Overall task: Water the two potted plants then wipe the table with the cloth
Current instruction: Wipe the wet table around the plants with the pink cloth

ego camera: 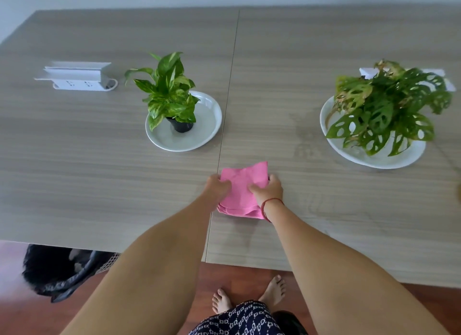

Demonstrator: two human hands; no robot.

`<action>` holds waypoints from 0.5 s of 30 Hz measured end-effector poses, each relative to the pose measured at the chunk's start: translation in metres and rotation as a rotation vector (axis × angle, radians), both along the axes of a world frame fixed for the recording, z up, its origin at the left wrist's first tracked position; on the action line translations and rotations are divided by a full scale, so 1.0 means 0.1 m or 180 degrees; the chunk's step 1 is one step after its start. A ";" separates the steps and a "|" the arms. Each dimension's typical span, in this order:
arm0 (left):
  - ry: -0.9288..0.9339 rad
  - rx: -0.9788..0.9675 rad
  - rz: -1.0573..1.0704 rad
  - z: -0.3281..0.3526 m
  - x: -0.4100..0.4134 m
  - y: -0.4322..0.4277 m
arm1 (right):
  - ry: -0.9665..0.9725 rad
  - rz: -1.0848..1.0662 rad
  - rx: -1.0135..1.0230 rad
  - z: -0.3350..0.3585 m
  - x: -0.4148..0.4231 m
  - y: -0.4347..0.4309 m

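Observation:
A folded pink cloth [243,185] lies on the grey wood-grain table [99,185], near the front edge at the middle seam. My left hand [217,188] grips its left edge and my right hand [268,189] grips its right edge; a red string circles the right wrist. A small variegated plant in a black pot [169,95] stands on a white plate [207,125] behind the cloth, to the left. A larger plant with holed leaves [384,107] sits on a white plate [369,157] at the right. No watering vessel is clearly in view.
A white power-socket box [79,78] with a raised lid stands at the back left. Faint damp marks [306,140] show on the table between the plates. A black bag [57,272] lies on the floor under the table's left front edge. My bare feet stand on red-brown floor.

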State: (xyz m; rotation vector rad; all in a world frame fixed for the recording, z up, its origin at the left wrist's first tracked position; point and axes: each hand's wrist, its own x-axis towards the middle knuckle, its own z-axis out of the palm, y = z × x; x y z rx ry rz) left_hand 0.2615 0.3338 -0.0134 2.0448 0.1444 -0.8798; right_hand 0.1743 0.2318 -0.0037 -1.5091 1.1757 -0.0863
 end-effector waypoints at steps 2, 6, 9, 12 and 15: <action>-0.0062 0.0071 -0.0077 -0.07 -0.05 -0.01 | 0.0301 0.0096 -0.0312 -0.07 -0.04 -0.02; -0.0923 0.0762 -0.0354 -0.17 -0.12 0.09 | 0.0966 0.0850 -0.1685 -0.18 -0.11 0.04; -0.1475 0.1195 0.0032 -0.22 -0.08 0.22 | 0.0733 0.1314 -0.2270 -0.22 -0.09 0.17; -0.1994 0.1471 0.0270 -0.33 0.03 0.37 | 0.0660 0.1806 -0.2791 -0.37 -0.05 0.26; -0.2028 0.1732 0.0203 -0.49 0.24 0.53 | 0.0872 0.2412 -0.2665 -0.61 -0.07 0.24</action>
